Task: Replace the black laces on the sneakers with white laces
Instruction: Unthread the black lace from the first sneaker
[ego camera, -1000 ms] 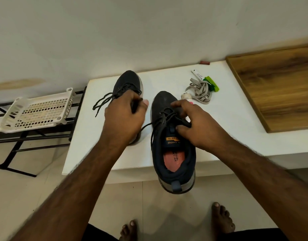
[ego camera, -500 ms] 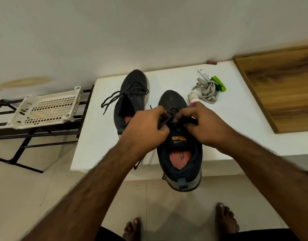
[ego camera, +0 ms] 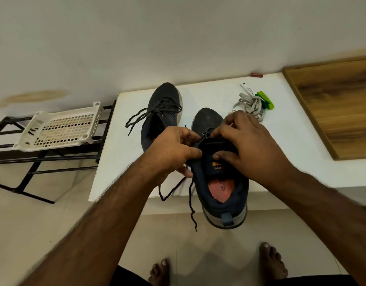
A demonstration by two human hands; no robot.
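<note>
Sneakers sit on the white table point(ego camera: 281, 145) with toes aimed away from me toward the wall and heels toward me, so their long axes run front to back. From where I watch, the near sneaker point(ego camera: 219, 182) overhangs the table's front edge, heel loop and grey sole over the floor; its pink insole and an orange tongue label show. The far sneaker point(ego camera: 159, 118) lies just left of it and further back, partly hidden behind my left hand point(ego camera: 173, 153).

Both hands are over the near sneaker's lacing. The left hand is curled and pinches the black lace point(ego camera: 191, 195) at the shoe's left side, loose ends trailing down past the table edge. The right hand point(ego camera: 252, 147) grips the tongue area, thumb pressed on the tongue, fingertips at the upper eyelets where a lace loop stands up.

Both shoes are dark navy-black mesh. The far one's laces spill loose to the left. The white laces point(ego camera: 250, 105) lie bundled behind the right hand, beside a green clip point(ego camera: 265, 99).
</note>
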